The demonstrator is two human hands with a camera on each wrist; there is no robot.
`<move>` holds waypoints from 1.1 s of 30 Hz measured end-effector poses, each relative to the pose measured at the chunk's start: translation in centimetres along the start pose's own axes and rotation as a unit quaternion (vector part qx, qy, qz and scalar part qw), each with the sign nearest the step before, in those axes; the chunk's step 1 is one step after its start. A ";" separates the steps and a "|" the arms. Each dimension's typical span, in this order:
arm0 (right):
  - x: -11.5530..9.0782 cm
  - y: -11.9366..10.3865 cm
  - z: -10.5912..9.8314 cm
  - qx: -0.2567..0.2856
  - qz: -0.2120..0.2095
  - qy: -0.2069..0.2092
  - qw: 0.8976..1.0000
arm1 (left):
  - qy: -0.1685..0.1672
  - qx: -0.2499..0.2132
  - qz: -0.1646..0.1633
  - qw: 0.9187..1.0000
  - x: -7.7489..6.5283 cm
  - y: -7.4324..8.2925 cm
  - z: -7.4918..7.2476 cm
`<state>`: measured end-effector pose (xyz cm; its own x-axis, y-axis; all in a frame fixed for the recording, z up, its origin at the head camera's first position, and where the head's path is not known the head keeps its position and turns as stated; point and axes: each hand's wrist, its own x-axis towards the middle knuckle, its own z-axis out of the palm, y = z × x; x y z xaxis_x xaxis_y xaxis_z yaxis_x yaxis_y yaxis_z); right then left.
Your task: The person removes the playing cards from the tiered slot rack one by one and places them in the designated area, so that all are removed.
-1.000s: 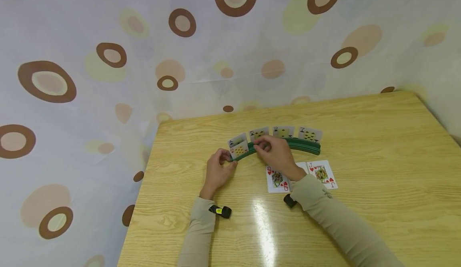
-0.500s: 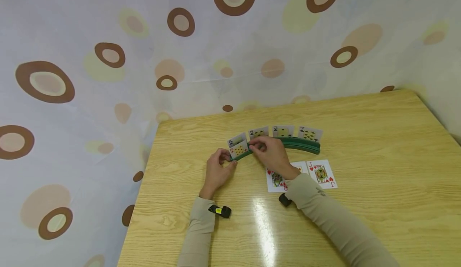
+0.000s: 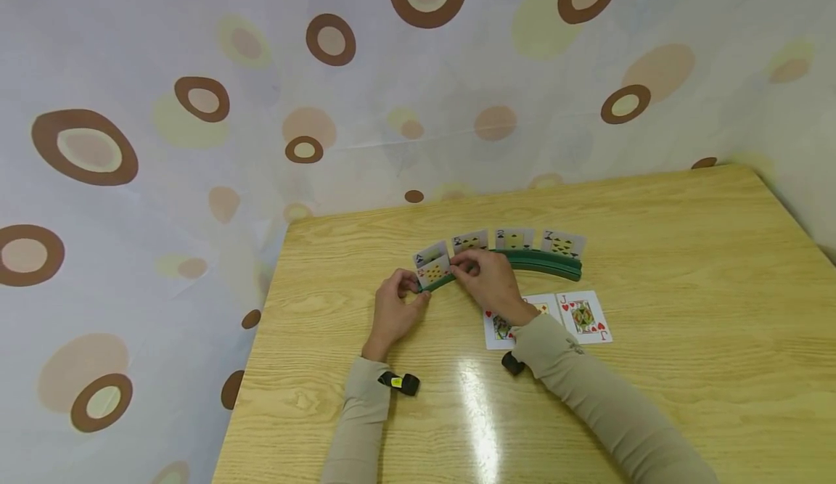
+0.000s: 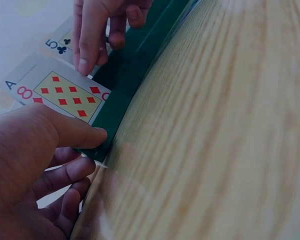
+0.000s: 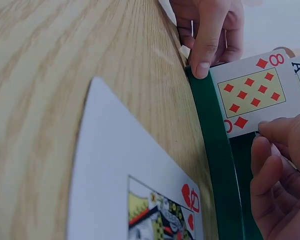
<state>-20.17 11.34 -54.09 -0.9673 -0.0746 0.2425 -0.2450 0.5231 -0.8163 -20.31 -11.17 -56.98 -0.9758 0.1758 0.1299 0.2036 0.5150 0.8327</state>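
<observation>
The right hand [image 3: 488, 281] pinches the edge of a card marked 8 [image 3: 434, 273], standing just left of it in the green rack [image 3: 542, 263], whose end the left hand [image 3: 395, 310] grips. Beyond the right hand stand cards [image 3: 563, 243] marked 5, 2 and 7.

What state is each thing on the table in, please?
Holder: bearing cards
Eight: standing in holder
Ace: standing, partly covered by eight
Five: standing, partly hidden
Two: standing in holder
Seven: standing in holder
Queen: flat, face up, partly hidden
Diamond card: flat, face up, partly hidden
Jack: flat, face up
Left hand: gripping holder
Right hand: pinching eight's edge
</observation>
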 end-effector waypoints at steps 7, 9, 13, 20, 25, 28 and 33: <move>-0.1 0.3 0.2 -0.002 0.009 -0.010 1.000 | 0.001 0.003 -0.003 1.000 0.1 0.0 0.1; -0.1 0.4 0.2 0.000 0.008 -0.015 1.000 | 0.001 0.002 -0.003 1.000 0.1 0.0 0.1; -0.1 0.6 0.2 0.004 0.003 -0.019 1.000 | -0.001 -0.001 -0.004 1.000 0.1 0.1 0.1; -0.7 0.4 -0.4 0.048 0.011 -0.030 0.998 | 0.002 0.005 -0.003 1.000 -0.1 0.2 0.0; -1.5 0.5 -0.9 0.071 0.013 -0.024 0.997 | 0.002 0.006 0.000 1.000 -0.1 0.2 0.1; -2.1 0.6 -1.3 0.078 0.010 -0.021 0.997 | 0.000 0.006 0.002 1.000 -0.1 0.1 0.1; -3.5 0.7 -2.5 0.106 0.022 -0.032 0.994 | 0.002 0.003 0.002 1.000 0.0 0.1 0.1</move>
<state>-16.76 14.07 -54.26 -0.9778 -0.1135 0.1762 -0.2047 0.3366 -0.9191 -20.29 -10.98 -56.95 -0.9754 0.1746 0.1349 0.2076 0.5190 0.8292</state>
